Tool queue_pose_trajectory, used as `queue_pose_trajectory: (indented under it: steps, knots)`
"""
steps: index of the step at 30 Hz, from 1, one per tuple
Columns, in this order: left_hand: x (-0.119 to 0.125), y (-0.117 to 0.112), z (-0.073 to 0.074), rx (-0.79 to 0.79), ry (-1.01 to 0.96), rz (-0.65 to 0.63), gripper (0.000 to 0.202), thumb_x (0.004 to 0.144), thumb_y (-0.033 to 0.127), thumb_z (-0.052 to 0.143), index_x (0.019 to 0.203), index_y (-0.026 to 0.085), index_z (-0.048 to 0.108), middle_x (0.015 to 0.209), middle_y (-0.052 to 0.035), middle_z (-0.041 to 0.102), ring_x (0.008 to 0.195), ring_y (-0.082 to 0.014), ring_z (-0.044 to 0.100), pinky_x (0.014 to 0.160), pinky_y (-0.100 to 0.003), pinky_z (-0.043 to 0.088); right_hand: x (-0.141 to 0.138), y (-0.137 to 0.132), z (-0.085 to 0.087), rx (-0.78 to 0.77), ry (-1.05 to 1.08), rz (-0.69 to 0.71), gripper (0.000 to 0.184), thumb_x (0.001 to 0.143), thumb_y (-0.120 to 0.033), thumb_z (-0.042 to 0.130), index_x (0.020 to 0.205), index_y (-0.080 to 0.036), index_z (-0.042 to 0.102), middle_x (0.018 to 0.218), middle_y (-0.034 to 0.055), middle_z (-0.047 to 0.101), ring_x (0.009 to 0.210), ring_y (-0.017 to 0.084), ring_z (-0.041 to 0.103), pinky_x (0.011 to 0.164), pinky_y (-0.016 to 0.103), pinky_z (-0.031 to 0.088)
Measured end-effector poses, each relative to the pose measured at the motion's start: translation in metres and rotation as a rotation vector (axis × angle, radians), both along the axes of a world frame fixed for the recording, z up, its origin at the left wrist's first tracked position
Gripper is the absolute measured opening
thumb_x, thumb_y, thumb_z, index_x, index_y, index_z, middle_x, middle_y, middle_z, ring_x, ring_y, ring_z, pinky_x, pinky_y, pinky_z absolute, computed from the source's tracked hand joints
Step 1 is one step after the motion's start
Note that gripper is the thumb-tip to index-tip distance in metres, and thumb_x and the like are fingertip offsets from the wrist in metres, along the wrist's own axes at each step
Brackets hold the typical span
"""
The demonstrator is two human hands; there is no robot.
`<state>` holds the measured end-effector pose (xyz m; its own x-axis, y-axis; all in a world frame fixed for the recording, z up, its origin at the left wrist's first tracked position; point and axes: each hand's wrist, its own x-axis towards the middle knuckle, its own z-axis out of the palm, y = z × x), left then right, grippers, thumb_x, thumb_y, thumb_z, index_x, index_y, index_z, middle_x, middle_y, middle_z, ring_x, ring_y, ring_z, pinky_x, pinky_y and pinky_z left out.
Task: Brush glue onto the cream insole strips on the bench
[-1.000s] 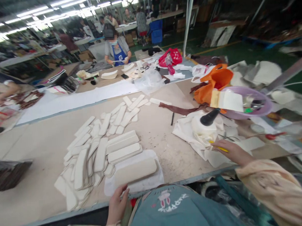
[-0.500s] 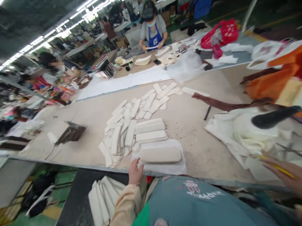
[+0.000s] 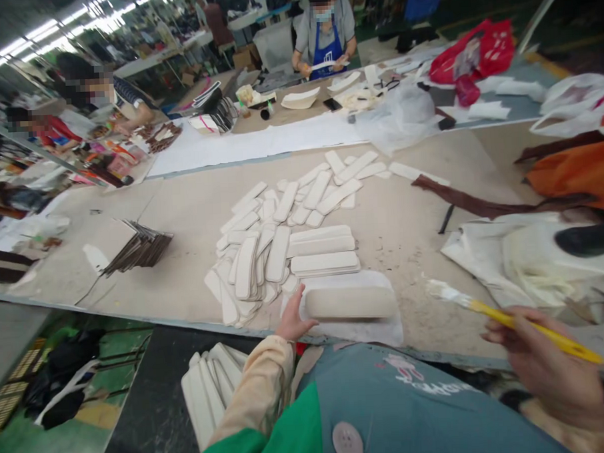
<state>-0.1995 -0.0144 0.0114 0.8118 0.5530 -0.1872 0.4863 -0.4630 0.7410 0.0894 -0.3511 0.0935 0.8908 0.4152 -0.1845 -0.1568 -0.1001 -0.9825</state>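
My right hand (image 3: 542, 356) is closed round the yellow handle of a paintbrush (image 3: 486, 308), whose whitish bristles point left over the table. My left hand (image 3: 292, 319) has thumb and fingers apart at the left end of a long pale strip with rounded corners (image 3: 350, 303); I cannot tell whether it touches it. The strip lies on a white sheet (image 3: 387, 333) near the front edge of the table. Just behind it are neat stacks of similar strips (image 3: 325, 263), and a loose heap of strips (image 3: 246, 265) spreads to the left and back.
To the right lie a white cloth bundle (image 3: 483, 245), a brown strip of material (image 3: 461, 203) and orange material (image 3: 575, 174). A stack of dark-edged pieces (image 3: 137, 247) stands at left. More long pale pieces (image 3: 204, 391) rest on a low black surface. A co-worker (image 3: 326, 38) works across the table.
My right hand has brought the brush left and up from the white cloth bundle, over the table. My left hand stays by the strip's left end, thumb spread wider. The view has shifted.
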Motion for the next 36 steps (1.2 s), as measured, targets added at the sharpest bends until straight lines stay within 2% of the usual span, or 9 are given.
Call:
queue_pose_trajectory:
  steps: [2,4,6,9,12,17,25,31,36]
  knots:
    - [0.001,0.008,-0.004,-0.033,-0.036,-0.056,0.108,0.061,0.024,0.074,0.143,0.027,0.004,0.146,-0.0105,0.028,0.128,-0.0249,0.037,0.103,-0.043,0.035,-0.032,0.049,0.002,0.040,0.114,0.084,0.022,0.076,-0.043,0.063,0.090,-0.027,0.059,0.072,0.0032,0.063,0.058,0.015,0.060,0.058,0.032,0.051]
    - [0.003,0.015,-0.008,-0.043,-0.077,-0.105,0.110,0.060,0.024,0.075,0.144,0.027,0.004,0.145,-0.0105,0.032,0.127,-0.0252,0.038,0.103,-0.044,0.034,-0.061,0.092,0.001,-0.008,0.175,0.233,0.026,0.076,-0.043,0.063,0.091,-0.023,0.058,0.071,0.0016,0.064,0.057,0.014,0.060,0.057,0.028,0.051]
    - [0.004,0.022,-0.011,-0.039,-0.110,-0.143,0.109,0.060,0.025,0.075,0.144,0.026,0.005,0.142,-0.0105,0.036,0.126,-0.0255,0.039,0.104,-0.045,0.033,-0.083,0.125,-0.002,-0.062,0.196,0.325,0.028,0.077,-0.044,0.062,0.092,-0.021,0.056,0.069,0.0007,0.064,0.056,0.013,0.060,0.057,0.027,0.051]
    - [0.004,0.030,-0.014,-0.021,-0.144,-0.196,0.108,0.061,0.028,0.075,0.144,0.024,0.006,0.139,-0.0105,0.040,0.125,-0.0251,0.040,0.105,-0.045,0.031,-0.105,0.159,-0.009,-0.125,0.178,0.417,0.029,0.079,-0.045,0.059,0.091,-0.019,0.056,0.068,0.0006,0.064,0.056,0.012,0.060,0.058,0.025,0.051]
    - [0.002,0.036,-0.015,-0.001,-0.157,-0.232,0.106,0.062,0.030,0.074,0.144,0.024,0.008,0.137,-0.0096,0.043,0.122,-0.0245,0.041,0.104,-0.044,0.031,-0.118,0.180,-0.015,-0.169,0.138,0.465,0.029,0.080,-0.046,0.057,0.089,-0.018,0.057,0.068,0.0004,0.063,0.056,0.012,0.060,0.057,0.024,0.050]
    - [0.001,0.039,-0.018,0.020,-0.151,-0.269,0.100,0.064,0.031,0.072,0.143,0.023,0.012,0.135,-0.0087,0.045,0.121,-0.0258,0.041,0.103,-0.044,0.031,-0.131,0.200,-0.018,-0.212,0.108,0.488,0.028,0.079,-0.046,0.055,0.088,-0.019,0.057,0.067,0.0002,0.064,0.055,0.012,0.060,0.056,0.023,0.049]
    - [0.003,0.038,-0.017,-0.025,-0.154,-0.243,0.102,0.064,0.029,0.071,0.144,0.021,0.008,0.130,-0.0100,0.049,0.118,-0.0266,0.044,0.102,-0.046,0.032,-0.138,0.212,-0.025,-0.221,0.092,0.512,0.028,0.079,-0.047,0.054,0.087,-0.020,0.057,0.067,-0.0006,0.063,0.055,0.013,0.060,0.057,0.024,0.050]
    - [0.002,0.036,-0.018,-0.006,-0.188,-0.226,0.101,0.066,0.027,0.068,0.144,0.021,0.004,0.129,-0.0084,0.049,0.117,-0.0244,0.044,0.102,-0.044,0.033,-0.137,0.214,-0.036,-0.242,0.069,0.516,0.029,0.079,-0.048,0.053,0.087,-0.020,0.058,0.066,-0.0015,0.062,0.055,0.013,0.061,0.057,0.024,0.050]
    - [0.004,0.035,-0.016,-0.001,-0.157,-0.230,0.101,0.067,0.027,0.067,0.144,0.021,0.003,0.129,-0.0090,0.049,0.118,-0.0250,0.044,0.103,-0.045,0.033,-0.127,0.202,-0.038,-0.258,0.074,0.455,0.030,0.079,-0.048,0.054,0.087,-0.020,0.059,0.066,-0.0013,0.063,0.054,0.013,0.061,0.055,0.024,0.050]
